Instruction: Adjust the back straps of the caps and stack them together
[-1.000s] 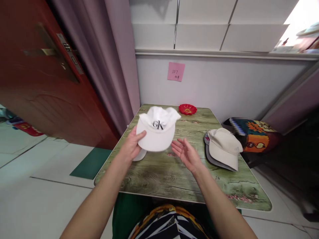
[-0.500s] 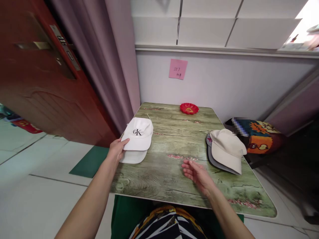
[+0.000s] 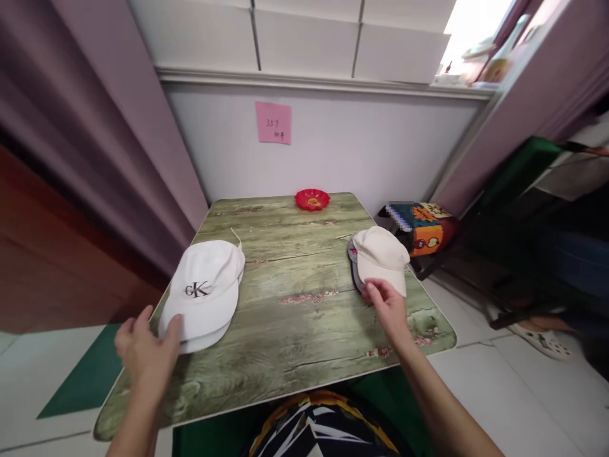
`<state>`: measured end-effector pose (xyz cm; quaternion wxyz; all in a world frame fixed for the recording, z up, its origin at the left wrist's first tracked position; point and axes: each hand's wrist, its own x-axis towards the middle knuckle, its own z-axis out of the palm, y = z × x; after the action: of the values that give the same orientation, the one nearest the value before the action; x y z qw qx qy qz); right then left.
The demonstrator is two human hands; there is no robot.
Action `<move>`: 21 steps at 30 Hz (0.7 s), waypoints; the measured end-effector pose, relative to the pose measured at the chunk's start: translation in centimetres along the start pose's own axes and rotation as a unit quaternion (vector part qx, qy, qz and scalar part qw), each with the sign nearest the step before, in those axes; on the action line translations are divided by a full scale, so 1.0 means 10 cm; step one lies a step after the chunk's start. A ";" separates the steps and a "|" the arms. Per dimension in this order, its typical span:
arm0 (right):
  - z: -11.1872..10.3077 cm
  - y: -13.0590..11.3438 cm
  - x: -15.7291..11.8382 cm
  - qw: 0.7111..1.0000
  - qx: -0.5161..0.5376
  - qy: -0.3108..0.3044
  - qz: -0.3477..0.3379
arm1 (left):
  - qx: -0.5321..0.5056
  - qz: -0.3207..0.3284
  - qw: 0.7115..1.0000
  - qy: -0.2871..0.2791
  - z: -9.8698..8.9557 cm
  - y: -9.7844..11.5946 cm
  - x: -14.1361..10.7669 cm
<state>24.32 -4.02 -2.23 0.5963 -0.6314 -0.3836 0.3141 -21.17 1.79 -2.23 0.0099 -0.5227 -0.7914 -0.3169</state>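
Observation:
On the left side of the table, a white baseball cap (image 3: 209, 279) with black "CK" letters rests on another white cap, whose brim (image 3: 204, 343) shows underneath. My left hand (image 3: 150, 343) is at their left front corner, fingers spread, thumb at the upper brim. Toward the right edge, a cream cap (image 3: 383, 251) lies over a dark grey cap (image 3: 356, 273) that is mostly hidden. My right hand (image 3: 390, 311) has its fingers bent at the front edge of the cream brim and appears to pinch it.
A red scalloped dish (image 3: 312, 199) sits at the back of the wood-patterned table (image 3: 285, 343). Behind it is a wall with a pink note (image 3: 274, 123). A colourful box (image 3: 423, 228) stands beyond the right edge. A person's shoe (image 3: 542, 336) shows at far right.
The view has swung right. My left hand has loosened from the white caps and its fingers have spread. My right hand has moved right, from bare table to the cream cap's brim.

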 end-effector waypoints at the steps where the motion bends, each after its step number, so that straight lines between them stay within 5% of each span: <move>1: -0.10 -0.01 0.07 0.995 -0.068 0.044 -0.061 | -0.014 0.042 0.999 0.022 -0.01 0.08 -0.11; 4: -0.35 0.01 0.27 0.935 -0.277 0.114 -0.189 | 0.036 0.133 0.990 -0.038 0.01 0.31 -0.39; 8: -0.53 0.21 0.44 0.868 -0.446 0.052 -0.212 | 0.104 0.157 0.977 -0.105 0.10 0.40 -0.47; 14: -0.61 0.37 0.49 0.788 -0.572 -0.026 -0.228 | 0.119 0.125 0.977 -0.125 0.08 0.45 -0.38; 17: -0.70 0.33 0.53 0.753 -0.610 -0.060 -0.240 | 0.092 0.115 0.986 -0.084 0.06 0.61 -0.42; 21: -0.92 0.23 0.64 0.741 -0.623 -0.029 -0.248 | -0.035 0.181 0.980 -0.075 0.10 0.91 -0.51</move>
<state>35.71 -3.21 -3.24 0.1151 -0.7352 -0.6540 -0.1359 -10.96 0.42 -0.32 -0.0104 -0.6793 -0.6709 -0.2974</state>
